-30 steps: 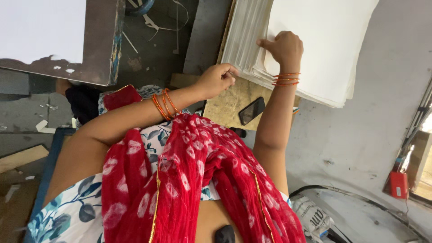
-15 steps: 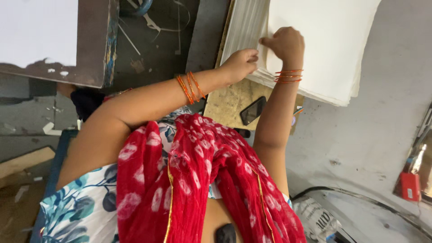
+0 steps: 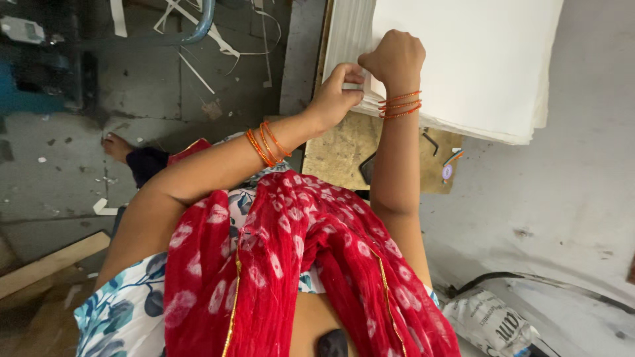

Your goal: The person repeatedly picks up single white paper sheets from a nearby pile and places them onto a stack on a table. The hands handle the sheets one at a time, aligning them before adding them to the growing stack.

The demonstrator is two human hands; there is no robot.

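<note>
The stack of white paper sheets point(image 3: 463, 59) occupies the upper right of the frame, resting on a brown board point(image 3: 344, 149) just below centre-top. Both hands work at the stack's near left corner.

The left hand point(image 3: 334, 99) has its fingers curled closed on the edge of the sheets at that corner, thumb and fingertips pinching a few layers. The right hand point(image 3: 395, 58) is clenched into a fist, knuckles up, and sits on top of the stack at the same corner; whether it grips a sheet inside the fist cannot be told from this view. Orange bangles point(image 3: 400, 106) ring the right wrist and lie against the stack's edge.

Risks, as judged from this position:
- The pinch takes only a thin edge; a sharp pull could crease or tear the corner sheets.
- The fist bears on one corner only, so the rest of the stack could fan out or slide toward the right edge of the board.
- The bangles could drag across and mark the top sheets.
- Paper edges drawn through closed fingers may cut skin.
- A dark phone-like object point(image 3: 368, 168) lies on the board beneath the right forearm and could be knocked
</note>
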